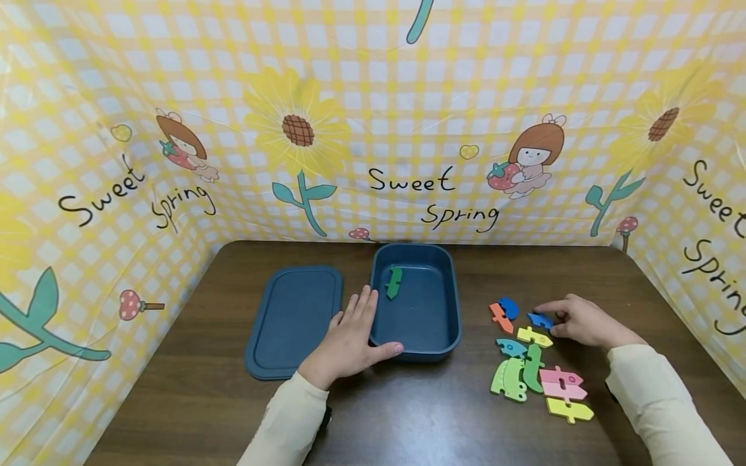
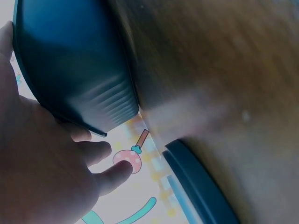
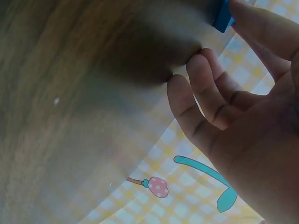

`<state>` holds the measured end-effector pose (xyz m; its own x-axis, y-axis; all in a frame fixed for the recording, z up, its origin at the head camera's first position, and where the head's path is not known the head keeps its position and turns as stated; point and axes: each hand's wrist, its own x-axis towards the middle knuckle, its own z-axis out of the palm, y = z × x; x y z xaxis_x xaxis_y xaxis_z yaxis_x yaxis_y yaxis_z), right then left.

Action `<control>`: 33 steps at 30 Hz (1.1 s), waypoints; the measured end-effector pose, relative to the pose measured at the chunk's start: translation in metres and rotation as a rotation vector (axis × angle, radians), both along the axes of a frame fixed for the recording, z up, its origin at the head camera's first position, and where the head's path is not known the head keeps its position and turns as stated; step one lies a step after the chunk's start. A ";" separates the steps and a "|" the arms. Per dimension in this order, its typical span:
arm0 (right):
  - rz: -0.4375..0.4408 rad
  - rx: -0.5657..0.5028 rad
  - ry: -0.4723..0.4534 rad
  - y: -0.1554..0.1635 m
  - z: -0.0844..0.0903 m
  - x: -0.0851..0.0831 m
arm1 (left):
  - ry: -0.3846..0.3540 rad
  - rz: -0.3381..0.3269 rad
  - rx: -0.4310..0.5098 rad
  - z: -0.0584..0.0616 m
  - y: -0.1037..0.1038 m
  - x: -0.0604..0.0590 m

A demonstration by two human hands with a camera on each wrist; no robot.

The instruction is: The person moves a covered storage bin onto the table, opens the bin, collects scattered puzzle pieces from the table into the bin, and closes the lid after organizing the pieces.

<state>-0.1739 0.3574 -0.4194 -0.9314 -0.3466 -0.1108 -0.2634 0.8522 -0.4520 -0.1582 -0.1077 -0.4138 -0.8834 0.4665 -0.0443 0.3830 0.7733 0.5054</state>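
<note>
My left hand, fingers straight, rests along the left side of the dark blue box, its thumb reaching over the near rim. In the left wrist view the box wall stands right by the palm. A dark green puzzle piece lies inside the box near its left wall. On the right, the index finger and thumb of my right hand pinch a small blue puzzle piece at the table. The right wrist view shows only an end of that blue piece; the other fingertips rest low by the tabletop.
A flat dark blue lid lies left of the box. Several coloured foam puzzle pieces cluster before the right hand: orange, yellow, light green, green and pink ones. Patterned cloth encloses the wooden table.
</note>
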 end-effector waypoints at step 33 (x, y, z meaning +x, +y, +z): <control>-0.159 -0.078 0.029 -0.007 0.006 -0.001 | -0.013 0.011 0.010 -0.002 0.001 -0.001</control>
